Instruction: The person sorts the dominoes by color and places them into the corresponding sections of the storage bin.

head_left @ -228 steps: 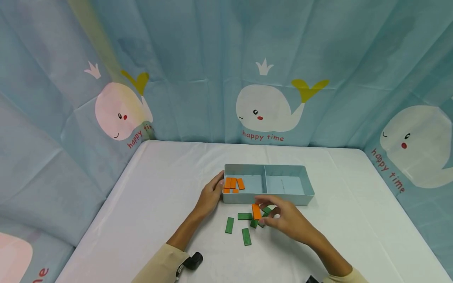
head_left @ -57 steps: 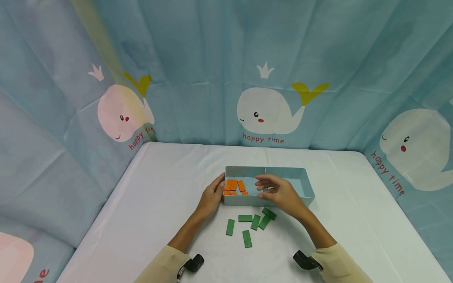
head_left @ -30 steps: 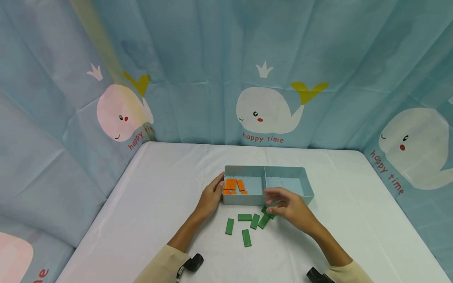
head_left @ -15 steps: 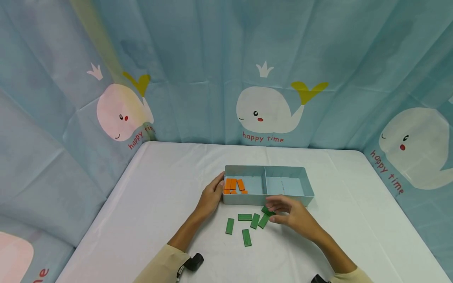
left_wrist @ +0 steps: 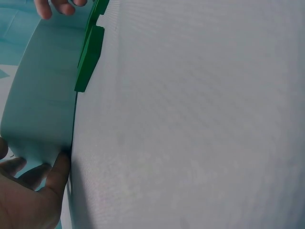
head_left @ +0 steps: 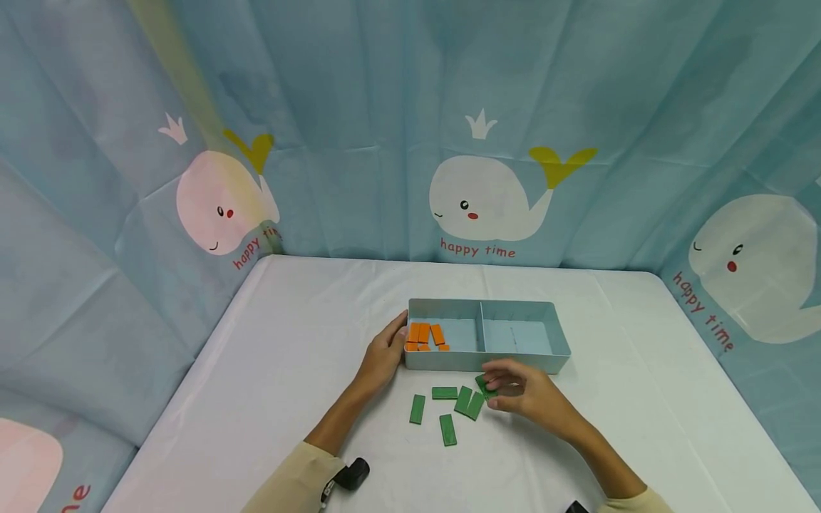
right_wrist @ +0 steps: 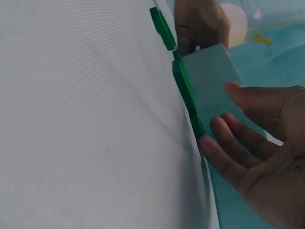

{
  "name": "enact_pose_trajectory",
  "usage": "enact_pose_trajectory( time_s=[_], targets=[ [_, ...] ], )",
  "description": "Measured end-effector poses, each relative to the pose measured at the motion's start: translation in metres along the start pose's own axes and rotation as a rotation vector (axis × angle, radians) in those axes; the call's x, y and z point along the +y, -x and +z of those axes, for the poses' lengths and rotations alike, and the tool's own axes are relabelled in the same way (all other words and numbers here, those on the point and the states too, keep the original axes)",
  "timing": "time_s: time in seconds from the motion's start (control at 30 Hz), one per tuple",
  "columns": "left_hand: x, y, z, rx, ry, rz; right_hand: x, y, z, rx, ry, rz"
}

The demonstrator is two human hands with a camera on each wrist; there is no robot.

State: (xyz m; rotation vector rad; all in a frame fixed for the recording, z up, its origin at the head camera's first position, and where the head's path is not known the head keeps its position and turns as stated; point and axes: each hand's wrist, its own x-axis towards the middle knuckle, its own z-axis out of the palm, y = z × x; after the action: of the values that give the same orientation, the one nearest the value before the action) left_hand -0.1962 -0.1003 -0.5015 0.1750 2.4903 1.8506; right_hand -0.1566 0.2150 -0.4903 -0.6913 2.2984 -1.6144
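My left hand [head_left: 380, 360] grips the left end of a pale blue box [head_left: 442, 362] that a divider splits into two compartments. In the left wrist view, its fingers [left_wrist: 58, 174] lie against the box's end wall. My right hand [head_left: 522, 390] is just in front of the box, thumb and fingers apart around a green block [head_left: 485, 387]. One fingertip [right_wrist: 206, 141] meets the end of a green block [right_wrist: 183, 86] in the right wrist view. Left of it, two green blocks [head_left: 475, 406] lie side by side. Several orange blocks [head_left: 424, 333] are in the left compartment.
More green blocks lie flat on the white tablecloth [head_left: 308, 299]: one crosswise [head_left: 445, 393], one upright-pointing block [head_left: 417, 409] at left, one nearer block [head_left: 447, 430]. A blue whale-print curtain [head_left: 353, 199] stands behind the table. Black wrist cameras [head_left: 354, 474] sit at the cuffs.
The orange block my right hand held is now in the left compartment. That hand has come back to the green blocks, and a slanted one has shifted towards its neighbour. My left hand stays put.
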Motion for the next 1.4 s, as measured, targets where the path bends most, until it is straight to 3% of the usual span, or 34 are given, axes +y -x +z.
enact_pose_trajectory(
  time_s=[0.17, 0.4, 0.73, 1.4],
  targets=[
    [0.0006, -0.0005, -0.0006, -0.002, 0.001, 0.000, 0.0016, 0.0021, 0.0000, 0.005, 0.006, 0.008],
    [0.0000, 0.0004, -0.0004, -0.004, -0.011, 0.007, 0.0017, 0.0034, -0.0003, 0.044, 0.102, 0.074],
    [0.0006, 0.0004, 0.0003, 0.000, -0.004, -0.016, 0.0033, -0.0001, -0.0010, 0.012, 0.136, 0.127],
    [0.0005, 0.0000, 0.0009, 0.003, 0.000, -0.003, 0.0085, -0.0032, 0.0034, 0.022, 0.205, 0.076]
  ],
)
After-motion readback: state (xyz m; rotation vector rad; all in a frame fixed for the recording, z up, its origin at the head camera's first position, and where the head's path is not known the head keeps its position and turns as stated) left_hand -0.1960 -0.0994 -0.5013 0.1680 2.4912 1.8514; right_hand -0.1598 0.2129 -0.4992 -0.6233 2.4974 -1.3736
